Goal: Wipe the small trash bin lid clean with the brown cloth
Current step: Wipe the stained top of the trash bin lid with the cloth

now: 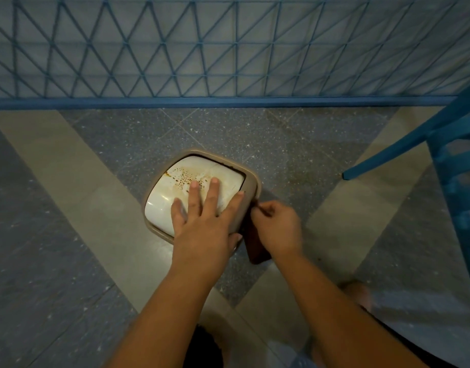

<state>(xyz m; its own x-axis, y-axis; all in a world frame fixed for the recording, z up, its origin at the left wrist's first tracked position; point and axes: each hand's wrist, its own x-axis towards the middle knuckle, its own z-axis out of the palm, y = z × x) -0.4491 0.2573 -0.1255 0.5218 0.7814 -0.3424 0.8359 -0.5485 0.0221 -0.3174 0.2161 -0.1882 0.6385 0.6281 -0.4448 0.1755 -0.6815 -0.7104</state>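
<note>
Head view. Nearest the camera, two bare forearms reaching forward and down from the bottom edge. Left hand [204,221] laid flat, fingers spread and released, palm pressing on the near right part of the small trash bin lid [175,192], fingertips pointing away toward the far side; not grasping anything. Right hand [279,227] just beside the bin's right edge, fingers curled and pinched on the brown cloth [256,248]; cloth hanging below that hand along the bin's right side, near end toward the camera, long axis running roughly near-to-far.

Lid a white rounded-square flap set within a tan rim [251,187], seen from above, near the middle of the frame on the floor [69,208]. Long axis of the lid running diagonally, from near left to far right. Brown speckled stains across the far part of the flap, just beyond the left fingertips. Dark gap showing along the flap's far edge.

Floor of grey speckled tiles with pale beige bands. Blue lattice fence [228,49] beyond. Blue chair leg [387,155] at right, well apart from the bin.
</note>
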